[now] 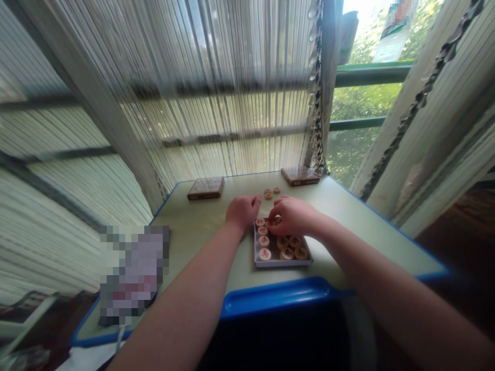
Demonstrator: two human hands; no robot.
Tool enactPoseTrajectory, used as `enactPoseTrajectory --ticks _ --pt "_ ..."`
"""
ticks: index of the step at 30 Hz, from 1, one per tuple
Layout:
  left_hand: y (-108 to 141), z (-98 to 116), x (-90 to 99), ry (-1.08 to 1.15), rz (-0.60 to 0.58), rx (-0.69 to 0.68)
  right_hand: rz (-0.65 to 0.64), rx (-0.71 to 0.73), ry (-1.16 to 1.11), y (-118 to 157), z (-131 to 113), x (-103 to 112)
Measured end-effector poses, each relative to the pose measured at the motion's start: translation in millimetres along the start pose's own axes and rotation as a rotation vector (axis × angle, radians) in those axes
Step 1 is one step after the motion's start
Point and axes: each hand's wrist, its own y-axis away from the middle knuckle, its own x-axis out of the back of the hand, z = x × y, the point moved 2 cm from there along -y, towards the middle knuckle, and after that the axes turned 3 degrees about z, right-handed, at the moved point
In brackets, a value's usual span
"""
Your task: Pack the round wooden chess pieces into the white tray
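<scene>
An open box [284, 263] of round xiangqi pieces lies near the table's front edge. Red-marked pieces [263, 241] stand in a column along its left side, and dark-marked pieces [286, 253] sit at its lower right. Over the box's upper part is my right hand [288, 214], its fingers curled down on a piece at the top row. My left hand [243, 210] is closed beside the box's upper left corner; what it holds, if anything, is hidden. Beyond the hands, several loose pieces [268, 196] rest on the table.
Two flat brown boxes lie on the pale table [193, 226], one at the back left [206, 188] and one at the back right [300, 176]. A pixelated flat object [135, 278] is at the left edge. String curtains and a window stand behind.
</scene>
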Motion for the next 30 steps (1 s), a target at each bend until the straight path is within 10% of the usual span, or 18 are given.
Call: enactPoseTrajectory --ticks 30 --pt "-1.6 0.4 -3.2 -0.051 -0.036 -0.017 -0.112 -0.075 0.144 3.3 -12.8 4.0"
